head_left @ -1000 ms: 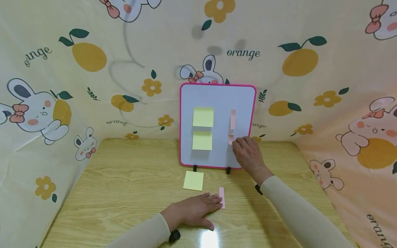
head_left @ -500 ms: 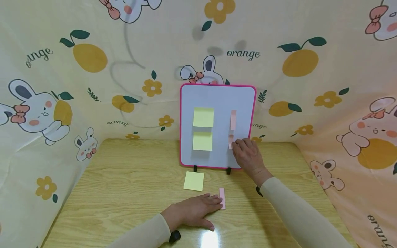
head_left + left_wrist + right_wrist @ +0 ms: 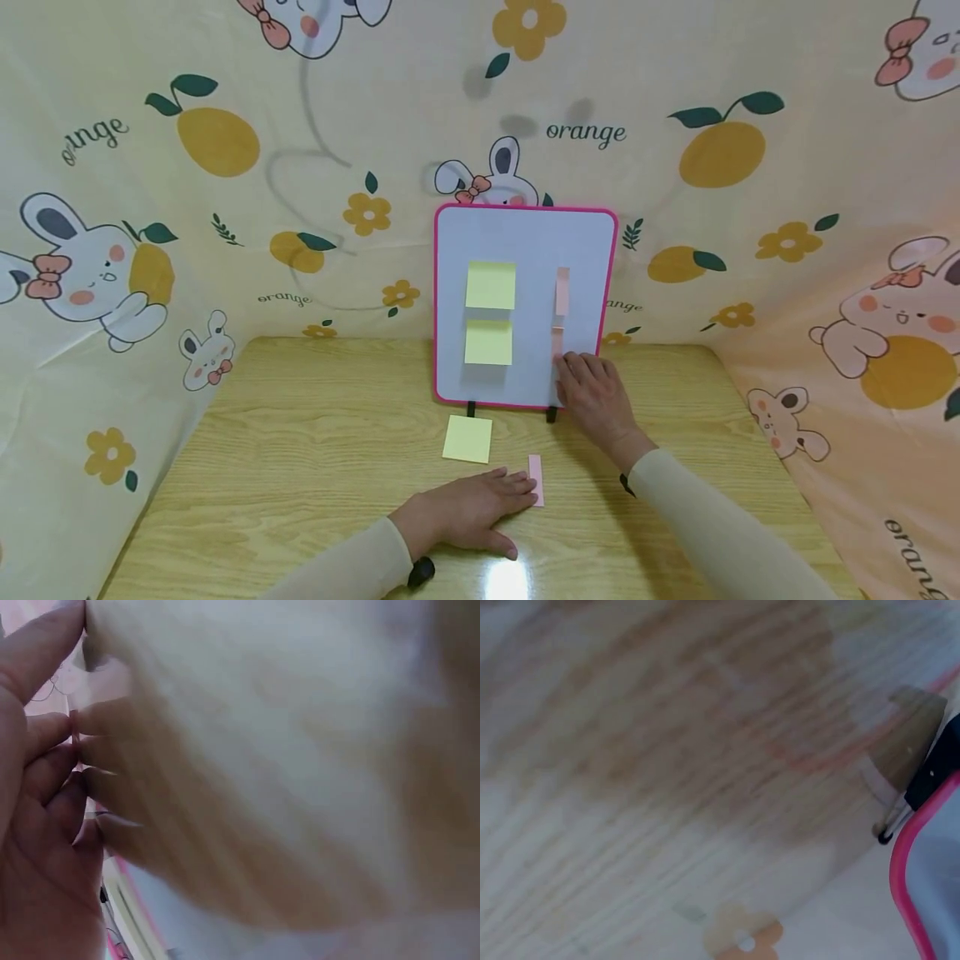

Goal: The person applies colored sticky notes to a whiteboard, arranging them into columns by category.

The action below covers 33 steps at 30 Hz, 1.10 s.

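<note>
In the head view, a whiteboard (image 3: 536,237) with a pink frame stands upright on black feet. Two yellow sticky notes (image 3: 491,285) are stuck on its left half, one above the other. On the right half, a narrow pink sticky strip (image 3: 562,290) is above a second pink sticky strip (image 3: 557,340). My right hand (image 3: 598,402) has bent fingers at that lower strip's bottom end, partly covering it. My left hand (image 3: 472,508) lies flat on the table, its fingertips resting on a pink strip pad (image 3: 536,475). The left wrist view shows this hand (image 3: 45,802) beside its reflection.
A yellow sticky note pad (image 3: 467,439) lies on the wood-grain table (image 3: 315,433) before the board. A patterned cloth (image 3: 360,150) surrounds the table at the back and sides. In the right wrist view, the board's pink edge (image 3: 904,877) and a black foot (image 3: 937,765) show.
My right hand has slid down along the lower pink strip. That strip's end curved outward at first and then lay straighter. My left hand has stayed in place.
</note>
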Tool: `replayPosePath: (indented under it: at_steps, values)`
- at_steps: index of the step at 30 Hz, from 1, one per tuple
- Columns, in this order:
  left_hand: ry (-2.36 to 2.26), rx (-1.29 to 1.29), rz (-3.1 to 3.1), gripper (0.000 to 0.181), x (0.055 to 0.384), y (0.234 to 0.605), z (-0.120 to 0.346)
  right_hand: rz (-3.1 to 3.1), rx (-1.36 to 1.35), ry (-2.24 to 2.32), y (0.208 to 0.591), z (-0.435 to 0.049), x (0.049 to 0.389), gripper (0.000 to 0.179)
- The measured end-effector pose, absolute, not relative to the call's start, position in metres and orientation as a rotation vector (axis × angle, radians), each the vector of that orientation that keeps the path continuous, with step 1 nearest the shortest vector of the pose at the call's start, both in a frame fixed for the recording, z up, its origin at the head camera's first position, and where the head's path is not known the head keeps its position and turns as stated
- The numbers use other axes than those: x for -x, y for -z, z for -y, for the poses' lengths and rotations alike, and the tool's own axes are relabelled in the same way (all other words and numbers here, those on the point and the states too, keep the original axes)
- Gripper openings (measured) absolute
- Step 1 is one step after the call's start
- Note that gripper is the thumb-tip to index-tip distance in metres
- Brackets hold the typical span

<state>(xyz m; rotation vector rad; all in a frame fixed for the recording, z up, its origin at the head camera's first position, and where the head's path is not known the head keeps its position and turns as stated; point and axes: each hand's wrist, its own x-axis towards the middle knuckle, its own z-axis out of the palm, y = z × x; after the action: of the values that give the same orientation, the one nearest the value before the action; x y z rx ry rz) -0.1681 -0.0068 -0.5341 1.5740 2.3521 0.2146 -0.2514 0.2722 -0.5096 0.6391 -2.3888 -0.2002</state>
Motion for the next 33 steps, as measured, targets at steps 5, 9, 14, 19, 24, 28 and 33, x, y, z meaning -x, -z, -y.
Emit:
replayPosePath:
  at_steps: [5,9,14,19,24,28,33]
  values:
    - [-0.199,-1.551,-2.397,0.08,0.166,0.529,0.003,2.396,-0.637,0.173,0.513,-0.273,0.249,0.055]
    - [-0.111,-1.604,-2.456,0.063,0.165,0.522,-0.002,2.419,-0.635,0.18,0.516,-0.272,0.248,0.062]
    - [0.021,-1.717,-2.546,0.046,0.166,0.518,-0.008,2.412,-0.634,0.18,0.519,-0.272,0.246,0.064]
    - [0.022,-1.783,-2.658,0.035,0.172,0.518,-0.014,2.392,-0.627,0.173,0.52,-0.271,0.245,0.063]
    - [0.004,-1.719,-2.887,0.031,0.194,0.497,-0.023,2.423,-0.614,0.2,0.519,-0.27,0.244,0.063]
    - [0.17,-1.652,-3.05,0.036,0.224,0.463,-0.032,2.435,-0.605,0.235,0.518,-0.27,0.243,0.064]
    - [0.423,-1.565,-3.018,0.049,0.257,0.434,-0.042,2.453,-0.604,0.262,0.521,-0.269,0.242,0.067]
